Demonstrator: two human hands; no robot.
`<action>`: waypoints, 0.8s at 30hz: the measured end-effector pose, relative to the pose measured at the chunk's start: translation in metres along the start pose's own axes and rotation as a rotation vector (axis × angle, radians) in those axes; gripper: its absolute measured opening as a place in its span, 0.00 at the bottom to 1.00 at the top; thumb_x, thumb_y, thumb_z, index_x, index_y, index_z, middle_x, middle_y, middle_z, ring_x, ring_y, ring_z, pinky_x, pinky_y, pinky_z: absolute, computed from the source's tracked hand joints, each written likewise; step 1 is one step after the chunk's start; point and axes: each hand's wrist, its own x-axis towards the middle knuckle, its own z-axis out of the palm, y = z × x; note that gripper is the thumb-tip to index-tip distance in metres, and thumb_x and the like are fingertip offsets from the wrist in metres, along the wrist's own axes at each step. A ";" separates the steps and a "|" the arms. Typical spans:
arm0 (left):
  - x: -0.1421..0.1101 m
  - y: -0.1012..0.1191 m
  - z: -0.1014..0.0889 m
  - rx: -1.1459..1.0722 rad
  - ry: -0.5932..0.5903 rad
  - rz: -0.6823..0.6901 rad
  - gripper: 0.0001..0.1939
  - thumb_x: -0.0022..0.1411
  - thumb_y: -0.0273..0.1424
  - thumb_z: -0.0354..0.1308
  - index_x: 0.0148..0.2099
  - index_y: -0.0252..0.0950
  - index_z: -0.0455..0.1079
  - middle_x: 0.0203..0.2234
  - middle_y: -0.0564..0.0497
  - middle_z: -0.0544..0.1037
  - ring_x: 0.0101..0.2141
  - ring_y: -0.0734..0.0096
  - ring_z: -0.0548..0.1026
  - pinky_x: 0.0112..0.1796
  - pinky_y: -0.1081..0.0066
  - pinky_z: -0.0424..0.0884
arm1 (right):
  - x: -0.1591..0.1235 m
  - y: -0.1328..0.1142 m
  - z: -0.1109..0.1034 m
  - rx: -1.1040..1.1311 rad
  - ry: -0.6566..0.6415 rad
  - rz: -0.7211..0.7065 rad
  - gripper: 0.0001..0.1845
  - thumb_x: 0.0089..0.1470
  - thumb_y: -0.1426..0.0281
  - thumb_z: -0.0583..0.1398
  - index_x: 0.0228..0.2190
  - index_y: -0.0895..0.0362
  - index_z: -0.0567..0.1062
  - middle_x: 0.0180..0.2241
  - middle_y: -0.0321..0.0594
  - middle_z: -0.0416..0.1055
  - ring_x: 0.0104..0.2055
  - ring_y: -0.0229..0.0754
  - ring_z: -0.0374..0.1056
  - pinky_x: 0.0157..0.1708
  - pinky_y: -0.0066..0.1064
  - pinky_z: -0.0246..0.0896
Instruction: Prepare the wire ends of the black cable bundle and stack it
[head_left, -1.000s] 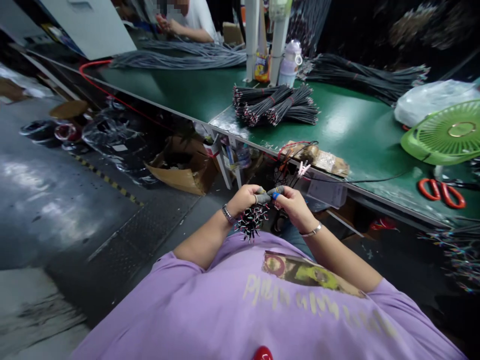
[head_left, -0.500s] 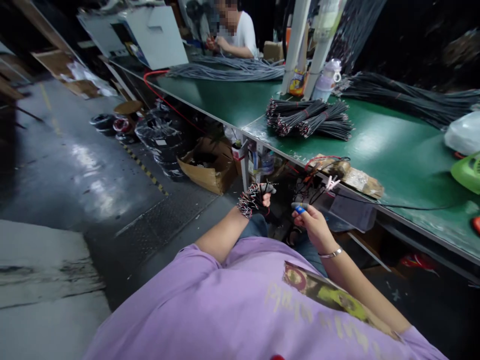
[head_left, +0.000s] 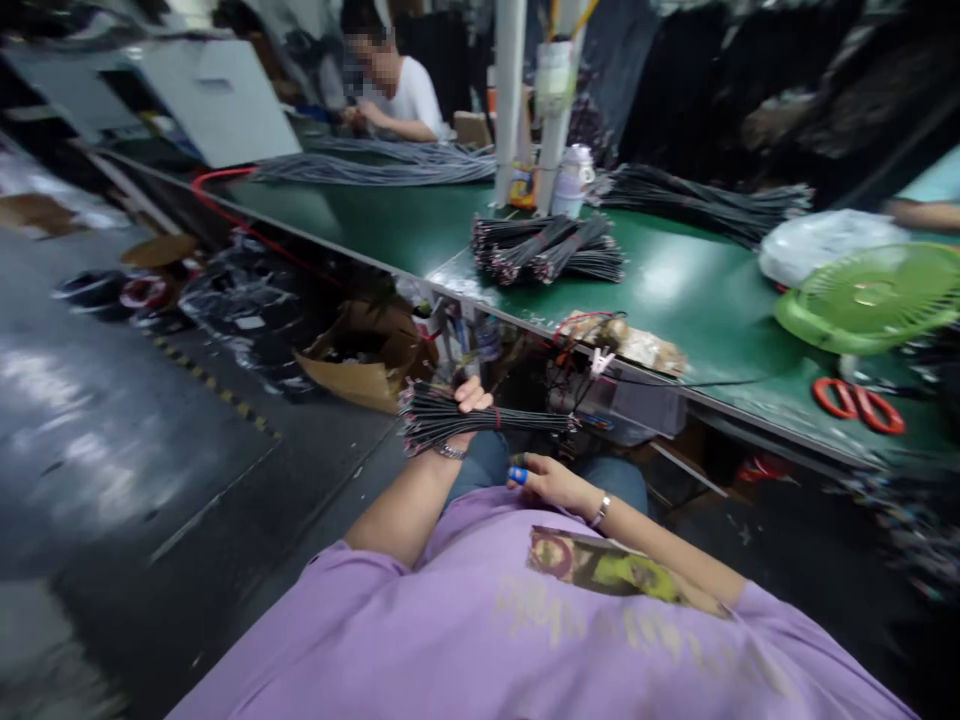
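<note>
1. one bundle of black cables, bound with a red tie, lies roughly level above the person's lap, in front of the green bench.
2. left hand: grasping the bundle, fingers wrapped over it.
3. right hand: released, fingers loosely bent, below the bundle and apart from it; blue wrap noted on one finger.
4. several tied cable bundles piled on the bench, near a capped bottle.
5. red-handled scissors on the bench, near a green fan.
6. co-worker in white across the bench.
</note>
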 end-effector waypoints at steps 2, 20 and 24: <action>-0.004 0.001 0.003 -0.069 -0.019 0.066 0.24 0.62 0.44 0.47 0.18 0.36 0.52 0.14 0.60 0.44 0.14 0.82 0.42 0.21 0.72 0.53 | 0.005 -0.005 0.004 0.321 0.031 0.009 0.24 0.40 0.52 0.66 0.33 0.58 0.72 0.30 0.39 0.74 0.24 0.33 0.66 0.24 0.26 0.63; -0.020 0.044 -0.027 0.657 -0.711 -0.192 0.24 0.49 0.47 0.61 0.45 0.38 0.74 0.43 0.40 0.77 0.47 0.49 0.72 0.49 0.53 0.65 | -0.011 -0.053 -0.018 0.608 0.242 -0.405 0.16 0.45 0.64 0.64 0.37 0.58 0.75 0.35 0.43 0.78 0.21 0.32 0.63 0.19 0.23 0.59; -0.031 0.045 -0.010 1.259 -0.746 0.008 0.28 0.52 0.41 0.62 0.55 0.38 0.67 0.51 0.41 0.72 0.51 0.53 0.70 0.52 0.58 0.63 | -0.007 -0.054 -0.014 0.548 0.317 -0.453 0.17 0.44 0.64 0.65 0.37 0.58 0.75 0.35 0.42 0.77 0.25 0.35 0.66 0.20 0.24 0.58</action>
